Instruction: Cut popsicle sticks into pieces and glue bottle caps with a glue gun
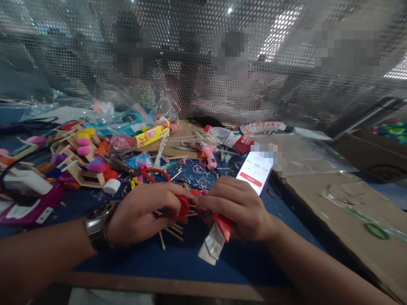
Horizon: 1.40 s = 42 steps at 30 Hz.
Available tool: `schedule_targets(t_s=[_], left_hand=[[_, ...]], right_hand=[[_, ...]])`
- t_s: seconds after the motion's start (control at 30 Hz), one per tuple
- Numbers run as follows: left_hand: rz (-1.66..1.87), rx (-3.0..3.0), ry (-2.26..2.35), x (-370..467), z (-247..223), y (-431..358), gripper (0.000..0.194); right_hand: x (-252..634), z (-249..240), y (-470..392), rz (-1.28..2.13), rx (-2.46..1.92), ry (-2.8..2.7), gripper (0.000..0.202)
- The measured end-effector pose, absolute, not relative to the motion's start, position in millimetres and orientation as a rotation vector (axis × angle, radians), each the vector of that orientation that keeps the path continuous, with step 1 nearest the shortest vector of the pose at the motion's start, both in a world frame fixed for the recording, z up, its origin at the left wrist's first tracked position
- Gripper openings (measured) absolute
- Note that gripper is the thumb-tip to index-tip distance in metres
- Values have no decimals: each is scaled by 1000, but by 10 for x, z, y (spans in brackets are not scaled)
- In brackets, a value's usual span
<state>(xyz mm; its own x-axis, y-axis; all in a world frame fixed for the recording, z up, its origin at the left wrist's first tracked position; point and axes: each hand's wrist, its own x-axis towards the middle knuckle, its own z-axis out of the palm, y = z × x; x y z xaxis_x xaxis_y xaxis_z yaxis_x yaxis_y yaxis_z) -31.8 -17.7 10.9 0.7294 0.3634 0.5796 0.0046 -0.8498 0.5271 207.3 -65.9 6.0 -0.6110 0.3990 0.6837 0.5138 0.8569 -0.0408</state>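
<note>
My left hand (141, 212), a metal watch on its wrist, is closed on a red round cap-like piece (183, 207). Against its fingertips, my right hand (240, 207) is closed around a red, silver-ended flattened tube (214, 243); the tube's front is hidden by the fingers. Several thin wooden sticks (173, 231) lie on the blue surface under the hands. A phone (252, 173) with a lit timer screen lies just beyond my right hand. Red-handled scissors (155, 173) rest past my left hand.
Small wooden-stick models with coloured round pieces (82, 163) crowd the left, beside a purple box (34, 207). Farther back are a pink glue gun (209, 156), a plastic bottle (230, 139) and a yellow packet (152, 134). Cardboard (337, 220) covers the right; a perforated metal panel (190, 55) stands behind.
</note>
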Motion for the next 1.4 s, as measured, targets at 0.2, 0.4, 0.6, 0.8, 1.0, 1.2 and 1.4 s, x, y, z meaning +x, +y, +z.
schedule_targets(t_s=[0.2, 0.4, 0.6, 0.8, 1.0, 1.2, 1.4], left_hand=[[967, 2424, 252, -320, 122, -177, 5], [998, 2379, 366, -321, 77, -171, 13], [907, 2298, 577, -312, 38, -135, 23], [906, 2059, 539, -297, 4, -144, 39], [913, 2069, 573, -293, 21, -152, 47], [909, 2152, 551, -310, 7, -138, 26], [1005, 2310, 466, -332, 11, -76, 25]], right_hand=[[2072, 47, -664, -202, -668, -2302, 19], [2073, 70, -646, -115, -746, -2352, 43], [2143, 55, -583, -90, -893, -2368, 71], [2179, 32, -571, -44, -933, -2373, 72], [2166, 51, -581, -49, -943, -2340, 72], [2163, 24, -560, -80, -1021, -2306, 69], [2163, -10, -552, -124, -1033, -2282, 67]])
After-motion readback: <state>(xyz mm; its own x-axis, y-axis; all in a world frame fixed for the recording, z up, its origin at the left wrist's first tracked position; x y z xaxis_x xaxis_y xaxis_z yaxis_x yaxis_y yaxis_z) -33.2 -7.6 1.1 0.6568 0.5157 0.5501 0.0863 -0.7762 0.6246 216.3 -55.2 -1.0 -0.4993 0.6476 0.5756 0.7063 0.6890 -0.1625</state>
